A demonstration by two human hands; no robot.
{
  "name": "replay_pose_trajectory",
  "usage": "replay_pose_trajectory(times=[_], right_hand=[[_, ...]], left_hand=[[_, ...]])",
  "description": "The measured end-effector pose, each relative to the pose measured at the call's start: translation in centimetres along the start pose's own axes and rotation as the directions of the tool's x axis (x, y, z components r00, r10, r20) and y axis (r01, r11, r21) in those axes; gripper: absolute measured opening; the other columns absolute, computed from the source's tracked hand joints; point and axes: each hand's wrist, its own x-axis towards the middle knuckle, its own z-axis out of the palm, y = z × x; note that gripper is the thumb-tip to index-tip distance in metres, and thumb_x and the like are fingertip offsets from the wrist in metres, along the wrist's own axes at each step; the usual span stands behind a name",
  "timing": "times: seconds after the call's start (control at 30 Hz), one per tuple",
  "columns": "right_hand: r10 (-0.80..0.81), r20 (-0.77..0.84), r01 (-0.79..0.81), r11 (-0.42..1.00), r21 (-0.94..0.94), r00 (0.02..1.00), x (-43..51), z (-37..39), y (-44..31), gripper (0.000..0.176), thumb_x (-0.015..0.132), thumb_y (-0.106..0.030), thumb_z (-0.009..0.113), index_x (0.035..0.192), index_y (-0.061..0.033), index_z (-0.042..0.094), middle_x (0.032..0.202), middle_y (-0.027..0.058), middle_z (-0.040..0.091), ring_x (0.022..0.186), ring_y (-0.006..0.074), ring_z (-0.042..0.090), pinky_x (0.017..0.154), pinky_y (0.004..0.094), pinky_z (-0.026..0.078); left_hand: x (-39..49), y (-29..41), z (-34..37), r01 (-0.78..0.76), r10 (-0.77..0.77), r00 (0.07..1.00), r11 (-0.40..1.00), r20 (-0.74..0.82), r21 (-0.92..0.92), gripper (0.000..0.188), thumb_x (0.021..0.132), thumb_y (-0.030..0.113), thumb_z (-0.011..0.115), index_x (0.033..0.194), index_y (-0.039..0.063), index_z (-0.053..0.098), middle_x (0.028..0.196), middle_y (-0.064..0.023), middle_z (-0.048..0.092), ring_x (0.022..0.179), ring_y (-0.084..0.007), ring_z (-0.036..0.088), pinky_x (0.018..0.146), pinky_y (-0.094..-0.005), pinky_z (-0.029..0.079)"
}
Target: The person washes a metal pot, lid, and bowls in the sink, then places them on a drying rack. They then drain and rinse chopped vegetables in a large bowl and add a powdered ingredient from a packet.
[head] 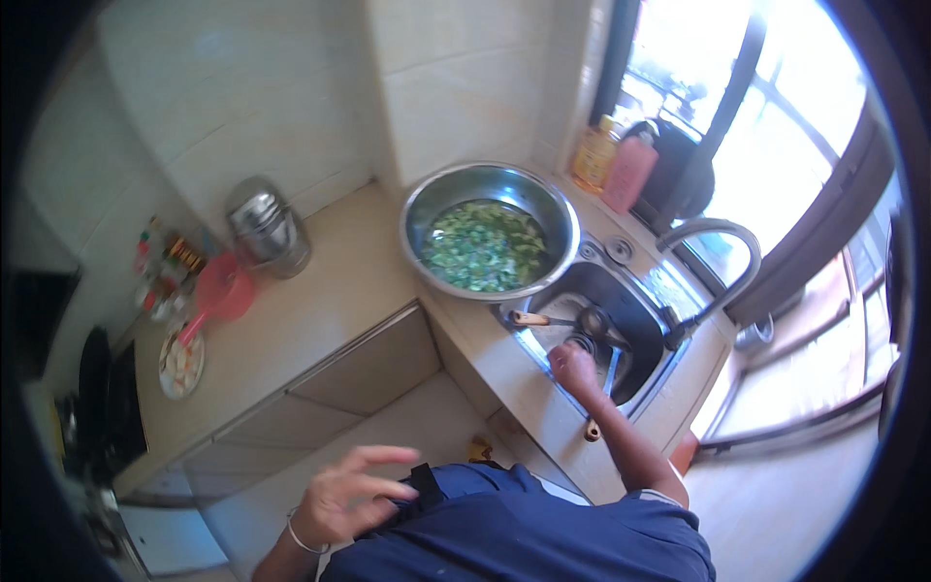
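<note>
My left hand (pixel 356 491), with a bracelet at the wrist, is in front of my body. Its fingers are spread and nothing is in them. Over the near side of the metal sink (pixel 649 364) is my right hand (pixel 572 364), fingers curled; whether it grips anything is hidden. Inside the sink, close beyond that hand, lies a ladle (pixel 593 320). A wooden handle (pixel 529 319) lies across the sink's left rim. Under my right forearm, another utensil's wooden handle end (pixel 593 431) sticks out over the counter. A large steel basin (pixel 564 262) of chopped green leaves in water stands beside the sink.
A curved faucet (pixel 753 251) rises at the sink's right. Behind stand a yellow bottle (pixel 595 156) and a pink pump bottle (pixel 631 172). On the left counter are a metal canister (pixel 269 229), a pink dipper (pixel 225 287), several condiment bottles (pixel 164 273) and a plate of pale food (pixel 182 364).
</note>
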Motion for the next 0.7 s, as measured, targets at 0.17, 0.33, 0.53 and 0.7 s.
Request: replay_pose_trajectory(times=[0.17, 0.33, 0.53, 0.7], right_hand=[[0.527, 0.111, -0.473, 0.823, -0.315, 0.843, -0.6, -1.2, 9.4, 0.045, 0.076, -0.026, 0.072, 0.107, 0.0014, 0.055, 0.108, 0.0231, 0.056, 0.094, 0.0393, 0.063, 0.079, 0.0454, 0.053], [0.601, -0.077, -0.604, 0.778, -0.172, 0.796, -2.5, 1.4, 10.4, 0.071, 0.074, -0.020, 0.074, 0.127, 0.0047, 0.034, 0.115, 0.0285, 0.049, 0.090, 0.0405, 0.063, 0.075, 0.0464, 0.054], [0.810, 0.444, -0.560, -0.179, 0.809, 0.384, -1.6, 0.8, 11.0, 0.005, 0.081, -0.001, 0.058, 0.083, 0.0034, 0.057, 0.068, 0.0110, 0.060, 0.048, 0.0152, 0.055, 0.044, 0.0268, 0.047], [0.857, 0.305, -0.088, -0.296, 0.951, 0.414, 3.7, 3.4, 8.9, 0.012, 0.081, 0.002, 0.055, 0.092, 0.0000, 0.050, 0.071, 0.0127, 0.060, 0.050, 0.0156, 0.054, 0.044, 0.0276, 0.046]], left_hand=[[3.5, -9.2, -0.6, 0.256, -0.312, 0.930, 0.930, -0.194, -0.265, 0.023, 0.083, -0.006, 0.057, 0.104, -0.003, 0.067, 0.122, -0.0161, 0.058, 0.114, -0.0227, 0.057, 0.098, -0.0335, 0.044], [10.5, -14.2, 0.3, 0.285, -0.285, 0.958, 0.931, 0.035, -0.228, 0.022, 0.087, -0.003, 0.058, 0.107, -0.002, 0.066, 0.123, -0.0130, 0.058, 0.114, -0.0210, 0.057, 0.099, -0.0314, 0.045], [18.3, -17.4, 1.0, 0.319, -0.214, 0.873, 0.930, 0.439, -0.181, 0.024, 0.088, 0.001, 0.058, 0.111, 0.001, 0.066, 0.124, -0.0092, 0.057, 0.112, -0.0173, 0.057, 0.096, -0.0286, 0.047], [21.9, -19.4, -1.2, 0.237, -0.111, 0.813, 0.960, 0.572, -0.150, 0.023, 0.090, 0.008, 0.059, 0.112, 0.003, 0.066, 0.122, -0.0061, 0.058, 0.108, -0.0134, 0.057, 0.092, -0.0265, 0.047]])
